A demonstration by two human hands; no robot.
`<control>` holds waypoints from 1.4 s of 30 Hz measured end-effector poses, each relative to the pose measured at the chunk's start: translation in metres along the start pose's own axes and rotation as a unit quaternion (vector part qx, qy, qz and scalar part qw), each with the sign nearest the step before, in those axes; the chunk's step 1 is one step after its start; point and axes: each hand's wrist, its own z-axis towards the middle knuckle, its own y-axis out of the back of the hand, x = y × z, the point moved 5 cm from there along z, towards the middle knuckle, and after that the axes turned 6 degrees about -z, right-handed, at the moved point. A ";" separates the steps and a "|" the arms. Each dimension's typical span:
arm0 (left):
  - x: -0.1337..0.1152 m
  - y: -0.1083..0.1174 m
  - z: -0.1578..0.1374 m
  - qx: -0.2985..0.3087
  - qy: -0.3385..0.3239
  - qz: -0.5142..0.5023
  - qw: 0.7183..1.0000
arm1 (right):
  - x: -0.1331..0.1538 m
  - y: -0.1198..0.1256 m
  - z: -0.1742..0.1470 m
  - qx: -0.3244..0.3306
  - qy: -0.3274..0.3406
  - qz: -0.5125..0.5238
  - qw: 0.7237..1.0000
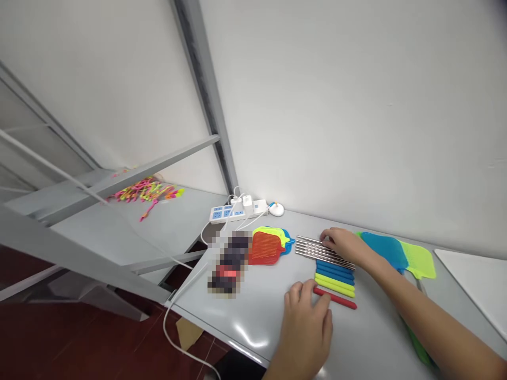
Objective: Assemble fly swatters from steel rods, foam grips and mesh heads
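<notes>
red swatter head [266, 249] opens things on the bench [261, 301]; next, left hand [303, 322], fingers half-curled at the red tube [343, 301], grip impossible to tell! metal rods [311, 249] lie beyond, likely stiff, light, slippery: pinch one mid-length. and right hand [344, 245], fingers bent over those rods, pinching or merely resting, can't tell.

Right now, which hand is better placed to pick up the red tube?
Probably the left hand: its fingers are at one end of the red tube. The right hand is at the metal rods, with the blue tubes and yellow tubes in between.
</notes>
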 end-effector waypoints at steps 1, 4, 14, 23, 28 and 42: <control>0.001 -0.001 -0.001 -0.003 -0.005 0.001 1.000 | -0.001 -0.002 0.002 -0.001 0.005 -0.001 1.000; 0.002 -0.003 -0.002 -0.002 -0.030 0.006 1.000 | -0.002 -0.006 0.006 -0.017 0.019 -0.003 1.000; 0.009 -0.009 -0.002 0.025 -0.008 0.000 1.000 | -0.013 0.043 -0.051 -0.219 -0.076 0.052 0.971; 0.016 0.024 0.003 -0.108 0.046 -0.275 0.954 | 0.012 0.033 -0.189 -0.384 -0.143 0.753 0.515; 0.016 0.033 -0.011 -0.215 0.066 -0.396 0.890 | 0.048 0.010 -0.197 -0.328 -0.164 0.837 0.406; -0.020 0.027 -0.026 0.022 -0.011 -0.295 0.955 | 0.137 0.054 -0.152 -0.219 0.008 0.839 0.498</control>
